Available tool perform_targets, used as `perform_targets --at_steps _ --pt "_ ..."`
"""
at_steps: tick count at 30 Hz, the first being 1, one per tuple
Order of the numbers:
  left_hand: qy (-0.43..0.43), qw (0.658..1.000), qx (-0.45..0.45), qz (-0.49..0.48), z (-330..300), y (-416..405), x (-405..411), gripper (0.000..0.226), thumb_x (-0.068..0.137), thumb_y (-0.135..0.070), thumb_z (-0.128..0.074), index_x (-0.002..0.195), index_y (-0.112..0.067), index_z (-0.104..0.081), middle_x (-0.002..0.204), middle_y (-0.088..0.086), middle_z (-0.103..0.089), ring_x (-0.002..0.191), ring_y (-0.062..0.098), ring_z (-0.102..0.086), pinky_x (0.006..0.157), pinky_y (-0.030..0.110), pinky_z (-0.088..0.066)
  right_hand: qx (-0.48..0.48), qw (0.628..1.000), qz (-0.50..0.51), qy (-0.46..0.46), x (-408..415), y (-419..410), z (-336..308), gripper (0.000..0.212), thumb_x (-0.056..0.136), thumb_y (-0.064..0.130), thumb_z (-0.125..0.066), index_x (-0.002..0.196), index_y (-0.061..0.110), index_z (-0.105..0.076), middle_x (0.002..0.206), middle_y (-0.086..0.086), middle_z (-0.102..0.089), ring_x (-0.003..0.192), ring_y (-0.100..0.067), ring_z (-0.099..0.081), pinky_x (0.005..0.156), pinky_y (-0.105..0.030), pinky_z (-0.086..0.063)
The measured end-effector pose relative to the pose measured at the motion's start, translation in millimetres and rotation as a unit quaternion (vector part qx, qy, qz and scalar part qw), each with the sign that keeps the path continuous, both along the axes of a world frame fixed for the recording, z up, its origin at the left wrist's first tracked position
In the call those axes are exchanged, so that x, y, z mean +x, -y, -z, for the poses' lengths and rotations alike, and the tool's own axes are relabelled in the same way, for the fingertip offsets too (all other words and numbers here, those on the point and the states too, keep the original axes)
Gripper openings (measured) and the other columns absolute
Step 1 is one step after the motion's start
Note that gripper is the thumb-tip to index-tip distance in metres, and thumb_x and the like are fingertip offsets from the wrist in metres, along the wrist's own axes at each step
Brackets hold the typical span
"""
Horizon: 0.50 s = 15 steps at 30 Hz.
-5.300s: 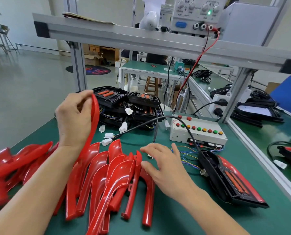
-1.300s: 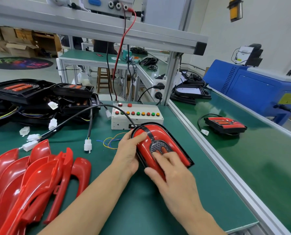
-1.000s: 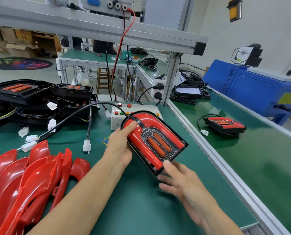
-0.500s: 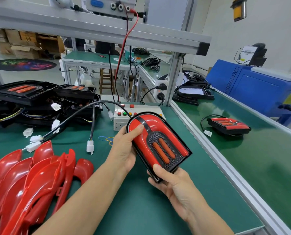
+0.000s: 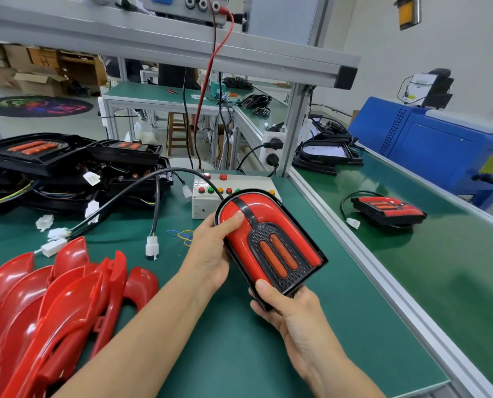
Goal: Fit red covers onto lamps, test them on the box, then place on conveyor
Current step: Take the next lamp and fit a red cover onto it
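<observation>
Head view: both hands have the covered lamp (image 5: 269, 242) up off the green workbench (image 5: 239, 354), tilted toward the camera, near the bench's right edge. The left hand (image 5: 211, 254) grips its left rim, thumb curled onto the red cover. The right hand (image 5: 285, 305) cradles the near end, thumb pinching the black frame. Behind it, at the bench's far edge, sits the test box (image 5: 208, 196) with its coloured buttons. Spare red covers (image 5: 52, 305) crowd the near-left corner; bare black lamps (image 5: 67, 165) are stacked far left. Across the rail, another finished lamp (image 5: 387, 209) lies on the conveyor (image 5: 455, 268).
</observation>
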<state>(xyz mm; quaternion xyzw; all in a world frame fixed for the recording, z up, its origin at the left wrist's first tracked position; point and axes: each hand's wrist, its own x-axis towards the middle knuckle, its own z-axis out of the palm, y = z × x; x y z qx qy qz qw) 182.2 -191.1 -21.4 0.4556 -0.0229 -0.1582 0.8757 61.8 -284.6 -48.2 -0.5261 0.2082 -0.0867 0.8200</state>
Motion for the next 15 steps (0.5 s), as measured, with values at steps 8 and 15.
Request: perform_targets --at_steps 8,15 --pt "-0.005 0.999 -0.027 0.023 11.4 17.8 -17.8 0.035 0.089 -0.007 -0.060 0.123 -0.011 -0.052 0.106 0.008 -0.068 0.093 0.021 -0.066 0.085 0.040 -0.055 -0.007 1.000 0.008 0.014 7.2 5.5 0.8 0.042 0.079 0.009 -0.073 0.119 0.006 -0.061 0.108 -0.010 -0.073 0.104 -0.026 -0.068 0.075 -0.032 -0.059" --pt "0.026 0.993 -0.045 0.105 -2.2 -2.9 0.7 0.036 0.088 -0.014 -0.058 0.124 -0.012 -0.058 0.106 0.011 -0.070 0.085 0.022 -0.070 0.068 0.035 -0.057 -0.040 0.997 0.059 0.018 0.2 46.0 -15.7 0.074 0.069 0.070 -0.048 0.117 0.017 -0.064 0.114 -0.003 -0.070 0.104 -0.013 -0.065 0.085 -0.030 -0.050"
